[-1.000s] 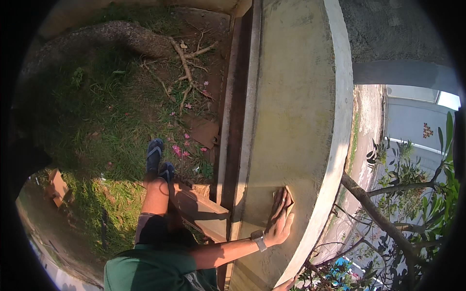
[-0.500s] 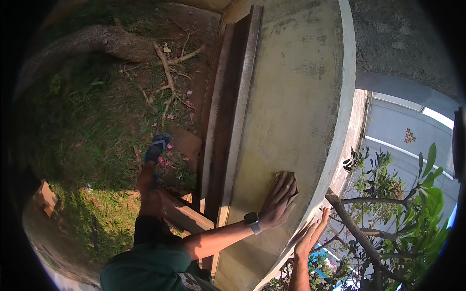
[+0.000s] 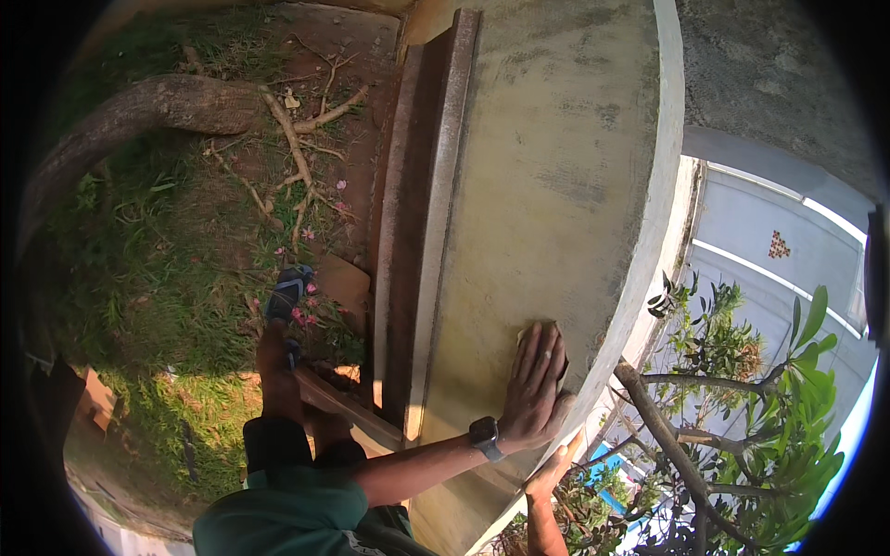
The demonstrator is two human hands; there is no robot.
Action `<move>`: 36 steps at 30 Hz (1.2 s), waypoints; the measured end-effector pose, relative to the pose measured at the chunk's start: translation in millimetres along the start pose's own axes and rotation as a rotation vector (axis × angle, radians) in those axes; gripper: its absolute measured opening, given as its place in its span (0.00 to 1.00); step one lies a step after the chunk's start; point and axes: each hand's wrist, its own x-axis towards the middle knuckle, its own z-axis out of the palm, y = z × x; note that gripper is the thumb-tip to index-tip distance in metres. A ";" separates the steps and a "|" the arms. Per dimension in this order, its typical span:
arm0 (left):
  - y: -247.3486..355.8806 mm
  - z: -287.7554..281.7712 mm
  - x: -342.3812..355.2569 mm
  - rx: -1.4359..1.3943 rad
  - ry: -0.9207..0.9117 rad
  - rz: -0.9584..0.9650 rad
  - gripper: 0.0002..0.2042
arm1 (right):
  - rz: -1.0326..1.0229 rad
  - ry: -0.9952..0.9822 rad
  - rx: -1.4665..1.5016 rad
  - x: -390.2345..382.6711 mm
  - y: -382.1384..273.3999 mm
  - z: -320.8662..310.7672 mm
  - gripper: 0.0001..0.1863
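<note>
My left hand [image 3: 535, 389], with a dark watch on its wrist, lies pressed to a worn yellowish wall [image 3: 538, 204]. Under its fingers is a thin brownish sheet, like a folded piece of sandpaper [image 3: 564, 363]; only its edges show around the fingertips. My right hand [image 3: 553, 470] is at the pale outer edge of the wall [image 3: 607, 366], just below the left one. Its fingers are stretched out along that edge and it holds nothing visible.
A brown ledge [image 3: 417, 213] runs along the wall's left side. Below it lie grass, a thick tree trunk [image 3: 185, 102], branches and pink flowers. My foot in a dark shoe [image 3: 289, 289] stands there. Leafy branches [image 3: 686, 459] reach up beyond the wall's right edge.
My right hand has come in from beside the wall to its edge, moving left and down. My left hand stays on the wall with the sheet, its fingers straighter. The view has shifted slightly.
</note>
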 end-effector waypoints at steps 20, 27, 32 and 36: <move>-146.2 -8.5 247.1 0.124 0.119 0.166 0.45 | 0.109 0.033 -0.046 -2.5 2.3 0.1 0.49; -124.5 -36.4 -94.2 0.082 -0.199 -0.427 0.41 | 0.001 0.001 0.038 -5.0 7.6 -0.2 0.50; -137.3 -28.5 7.5 0.081 -0.070 -0.286 0.41 | 0.070 -0.009 0.100 -3.3 -1.9 0.8 0.48; -212.6 -37.1 183.2 0.210 0.103 0.056 0.37 | 0.024 0.004 0.021 -0.6 -7.3 0.3 0.46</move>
